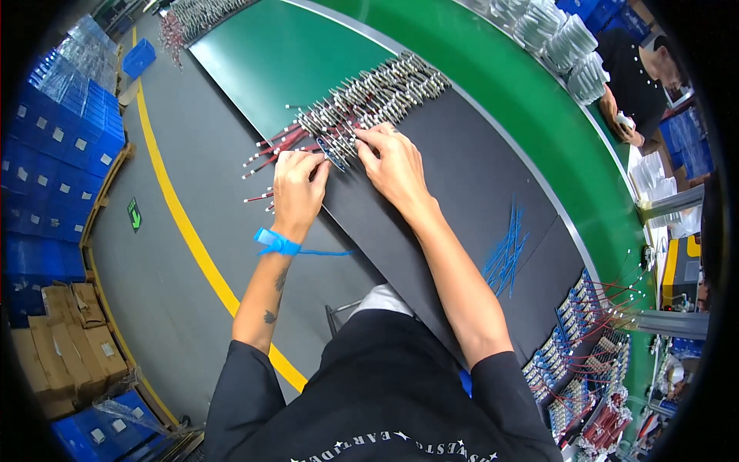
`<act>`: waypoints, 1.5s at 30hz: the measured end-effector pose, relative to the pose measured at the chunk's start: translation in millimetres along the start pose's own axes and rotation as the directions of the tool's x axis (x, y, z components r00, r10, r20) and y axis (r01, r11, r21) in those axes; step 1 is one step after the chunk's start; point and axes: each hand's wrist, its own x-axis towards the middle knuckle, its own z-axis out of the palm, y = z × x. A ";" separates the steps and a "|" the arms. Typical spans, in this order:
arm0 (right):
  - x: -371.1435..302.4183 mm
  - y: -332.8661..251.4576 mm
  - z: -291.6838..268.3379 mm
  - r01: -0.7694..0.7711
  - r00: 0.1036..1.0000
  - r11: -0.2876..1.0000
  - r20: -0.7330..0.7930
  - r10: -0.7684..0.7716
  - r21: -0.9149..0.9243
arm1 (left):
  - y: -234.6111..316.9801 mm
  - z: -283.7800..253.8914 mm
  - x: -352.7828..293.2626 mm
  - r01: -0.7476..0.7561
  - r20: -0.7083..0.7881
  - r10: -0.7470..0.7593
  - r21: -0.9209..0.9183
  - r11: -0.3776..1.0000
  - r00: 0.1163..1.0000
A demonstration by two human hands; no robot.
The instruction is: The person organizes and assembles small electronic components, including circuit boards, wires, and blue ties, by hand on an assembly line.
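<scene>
My left hand (299, 192) is closed, thumb and forefinger pinching the near end of a narrow blue-edged circuit board (332, 155) with metallic parts along it. My right hand (396, 168) bends its thumb and forefinger against the other side of the same board, at the near edge of the pile. A long pile of similar boards (377, 92) lies in rows just beyond both hands. From its left side, dark red wires (281, 143) with white tips stick out past the table edge. A blue wrist strap (277, 242) with a coiled cord circles my left wrist.
Thin blue ties (506, 250) lie on the dark tabletop (454, 169) to the right. More wired boards (566, 339) are heaped at lower right. A green curved strip (493, 85) runs behind. Blue crates (58, 154) stand left; a person (635, 85) sits at upper right.
</scene>
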 end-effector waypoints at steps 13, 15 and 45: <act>-25.8 15.1 13.4 -0.256 0.966 0.965 -0.013 0.257 0.054 | 2.9 0.3 10.9 0.006 0.070 -0.011 0.077 0.997 0.997; -26.2 12.9 13.8 -0.297 0.955 0.951 0.002 0.298 0.085 | -0.4 6.9 10.8 -0.055 0.069 0.051 0.053 0.997 0.996; -212.0 -30.9 -58.3 -0.225 0.959 0.843 -0.041 0.279 0.489 | -11.7 65.0 38.5 -0.283 0.158 0.236 0.462 0.840 0.959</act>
